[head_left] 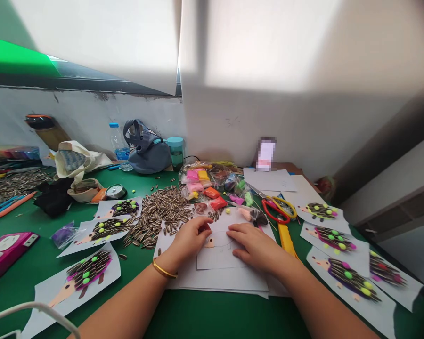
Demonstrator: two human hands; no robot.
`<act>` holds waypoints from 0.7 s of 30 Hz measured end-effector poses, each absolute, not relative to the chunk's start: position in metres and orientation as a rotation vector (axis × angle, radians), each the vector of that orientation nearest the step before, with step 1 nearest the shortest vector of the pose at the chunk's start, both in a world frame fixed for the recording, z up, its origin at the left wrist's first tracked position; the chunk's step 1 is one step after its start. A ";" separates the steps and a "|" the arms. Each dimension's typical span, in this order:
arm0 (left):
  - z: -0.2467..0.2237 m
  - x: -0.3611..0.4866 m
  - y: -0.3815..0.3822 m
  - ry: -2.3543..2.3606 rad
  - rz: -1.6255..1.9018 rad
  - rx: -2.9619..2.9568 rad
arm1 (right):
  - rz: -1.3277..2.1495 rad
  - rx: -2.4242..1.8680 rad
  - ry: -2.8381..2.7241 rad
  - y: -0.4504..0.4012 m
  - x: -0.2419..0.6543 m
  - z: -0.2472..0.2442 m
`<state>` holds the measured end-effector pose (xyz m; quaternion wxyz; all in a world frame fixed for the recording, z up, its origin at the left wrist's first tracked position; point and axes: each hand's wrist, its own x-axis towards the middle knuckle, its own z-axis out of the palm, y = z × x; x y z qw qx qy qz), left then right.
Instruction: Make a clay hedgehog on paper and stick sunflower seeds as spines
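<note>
Forearms [127, 301] lay nearest. Drawing sheet [215, 261] lay between left hand [189, 240], fingers curled, grip unclear, and right hand [252, 244], spread loosely on it, grasping nothing. Pencil outline [223, 247] ran left-right, peach piece [210, 242] nearer left hand. Seeds [159, 212] heaped beyond.

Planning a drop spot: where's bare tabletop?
Bare green tabletop: near strip below the white sheets, between left forearm and right forearm; between pink box and black pouch; between lower-left hedgehog card and left forearm. Crowded: just beyond left hand and right hand, with seeds and colored packets; at right, overlapping hedgehog cards.
</note>
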<state>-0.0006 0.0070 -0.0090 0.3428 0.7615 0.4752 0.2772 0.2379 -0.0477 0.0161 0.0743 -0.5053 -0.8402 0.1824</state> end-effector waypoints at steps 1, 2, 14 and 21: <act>-0.010 0.000 0.006 1.253 0.720 2.024 | 0.547 -1.516 -2.521 -0.048 0.238 0.016; -0.010 0.001 0.004 1.268 0.716 2.071 | 0.545 -1.517 -2.521 -0.048 0.238 0.017; -0.008 0.001 0.001 1.315 0.705 2.121 | 0.469 -1.433 -2.426 -0.045 0.244 0.017; -0.001 -0.004 0.005 1.312 0.906 2.100 | 0.002 -1.738 -1.932 -0.028 0.282 0.015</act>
